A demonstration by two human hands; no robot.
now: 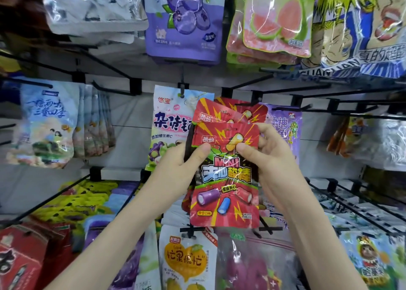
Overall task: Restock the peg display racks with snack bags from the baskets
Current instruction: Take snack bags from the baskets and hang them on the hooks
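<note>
Seemingly midway | holding red snack bags [226, 173] just right of the white grape bag [169, 122], overlapping it | clamping the stack's left side with left hand [184, 164], pinching the front bag with right hand [270, 158] | not yet hanging any; judging pegs [285, 108] around the grape bag largely stocked

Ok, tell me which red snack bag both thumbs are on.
The front red bag, printed MINI; left hand and right hand pinch it, and the other red bags peek out behind its top.
</note>
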